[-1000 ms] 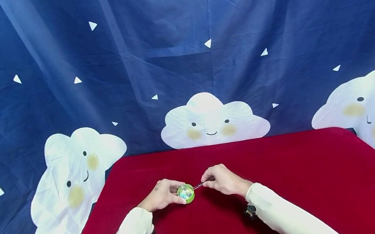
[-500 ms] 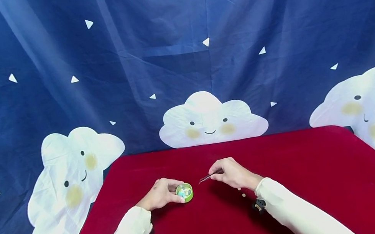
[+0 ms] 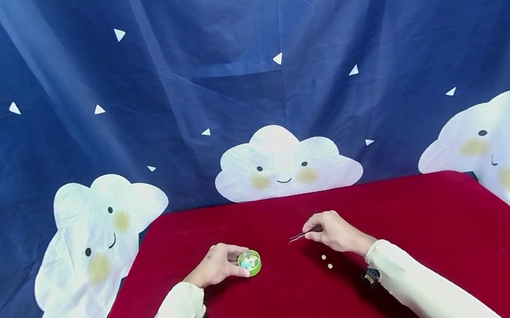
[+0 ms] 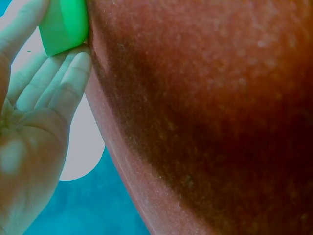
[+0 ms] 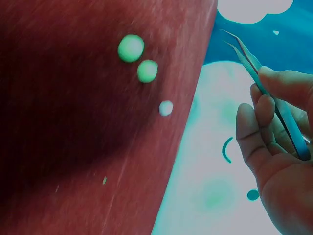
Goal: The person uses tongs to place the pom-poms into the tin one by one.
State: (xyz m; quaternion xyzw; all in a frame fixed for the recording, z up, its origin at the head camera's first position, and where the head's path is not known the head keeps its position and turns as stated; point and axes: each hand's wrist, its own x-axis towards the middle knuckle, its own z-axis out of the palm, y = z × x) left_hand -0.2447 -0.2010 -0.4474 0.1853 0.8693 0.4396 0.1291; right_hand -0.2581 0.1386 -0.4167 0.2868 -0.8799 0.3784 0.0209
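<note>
My left hand grips a small round green tin between thumb and fingers. Several pale and coloured pieces show inside the tin, too small to make out. To its right, above the red cloth, my right hand pinches a pair of tweezers with bent tips. The tweezer tips stand apart with nothing between them. Below that hand lie two pale yellow balls, close together. In the right wrist view these balls look greenish, and a smaller whitish ball lies beside them.
A red cloth covers the table. Behind it hangs a blue curtain with white clouds and triangles. Under the right sleeve a dark device shows at the wrist.
My right hand has drawn the tweezers away from the tin, to the right and slightly back. The two yellow balls have come out from behind the hand. The left hand still holds the tin.
</note>
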